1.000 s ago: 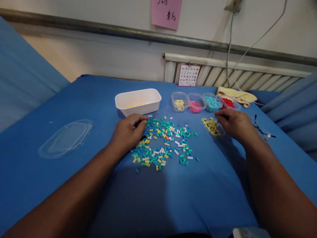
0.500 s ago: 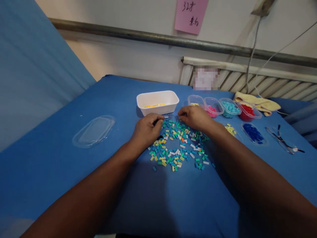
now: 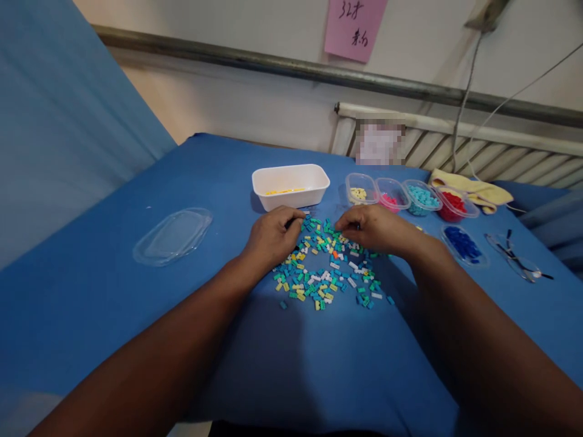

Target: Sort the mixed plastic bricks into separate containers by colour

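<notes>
A loose pile of small building bricks (image 3: 325, 278) in teal, green, yellow and white is spread on the blue cloth, with an orange brick (image 3: 336, 255) among them. At the pile's upper left edge, my left hand (image 3: 273, 238) rests with its fingers curled and the fingertips close together. My right hand (image 3: 378, 229) hangs over the upper right part of the pile, thumb and fingers drawn into a pinch. Whatever either hand holds is too small or hidden to name. Behind the hands stands a white tub (image 3: 291, 182) with some yellow pieces at its bottom.
Clear tubs hold cream pieces (image 3: 358, 193), pink pieces (image 3: 389, 199), turquoise pieces (image 3: 422, 197) and red pieces (image 3: 453, 203). Dark blue pieces (image 3: 463, 243) lie in a shallow lid. Glasses (image 3: 517, 258) and a yellow cloth (image 3: 473, 185) are at right, clear lids (image 3: 173, 235) at left.
My right hand has shifted right and slightly nearer, uncovering the cream pieces and hiding most of the pale yellow ones. My left hand has hardly moved.
</notes>
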`<action>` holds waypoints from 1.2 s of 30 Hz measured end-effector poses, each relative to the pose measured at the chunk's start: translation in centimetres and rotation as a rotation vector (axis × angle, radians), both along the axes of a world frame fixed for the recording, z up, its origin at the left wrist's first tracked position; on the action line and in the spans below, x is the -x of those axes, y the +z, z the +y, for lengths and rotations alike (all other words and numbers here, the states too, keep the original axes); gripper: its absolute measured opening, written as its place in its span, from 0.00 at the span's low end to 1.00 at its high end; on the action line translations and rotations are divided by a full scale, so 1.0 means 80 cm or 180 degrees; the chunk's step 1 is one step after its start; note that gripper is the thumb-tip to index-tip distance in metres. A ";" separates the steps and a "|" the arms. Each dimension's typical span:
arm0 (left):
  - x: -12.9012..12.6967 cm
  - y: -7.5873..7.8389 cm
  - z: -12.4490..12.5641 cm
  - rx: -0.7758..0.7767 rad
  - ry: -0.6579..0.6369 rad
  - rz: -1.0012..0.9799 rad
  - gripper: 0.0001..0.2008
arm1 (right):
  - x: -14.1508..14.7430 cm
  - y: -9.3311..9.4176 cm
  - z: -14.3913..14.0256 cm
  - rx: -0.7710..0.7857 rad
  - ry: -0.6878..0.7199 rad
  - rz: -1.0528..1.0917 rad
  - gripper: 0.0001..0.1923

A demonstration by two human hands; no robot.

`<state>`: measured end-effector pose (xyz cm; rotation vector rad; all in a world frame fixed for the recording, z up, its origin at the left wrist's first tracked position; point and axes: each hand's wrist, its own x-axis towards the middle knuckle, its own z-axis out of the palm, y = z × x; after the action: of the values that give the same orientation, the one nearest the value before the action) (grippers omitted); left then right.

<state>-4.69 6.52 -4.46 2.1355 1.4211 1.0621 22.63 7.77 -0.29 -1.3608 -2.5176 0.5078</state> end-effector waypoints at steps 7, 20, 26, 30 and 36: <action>0.000 0.001 0.000 -0.0006 -0.0010 0.0033 0.12 | -0.001 -0.004 -0.001 0.0320 0.0099 -0.0419 0.10; 0.001 -0.001 -0.001 -0.0083 -0.0133 0.0122 0.12 | 0.005 0.009 -0.009 0.0207 0.0257 -0.1116 0.11; 0.001 0.001 -0.003 -0.0074 -0.0110 0.0090 0.12 | -0.011 0.026 -0.016 0.0438 0.0033 -0.0626 0.08; 0.002 0.002 -0.002 -0.0041 -0.0126 0.0105 0.14 | -0.040 0.044 -0.023 0.0329 -0.0250 -0.0288 0.03; 0.005 -0.001 0.007 -0.0046 -0.0103 0.0095 0.14 | -0.118 0.036 -0.047 0.0143 -0.0819 -0.0259 0.08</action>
<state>-5.08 7.05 -4.57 2.1856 1.3914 1.0357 32.06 4.04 2.60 -1.7229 -2.3549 0.4666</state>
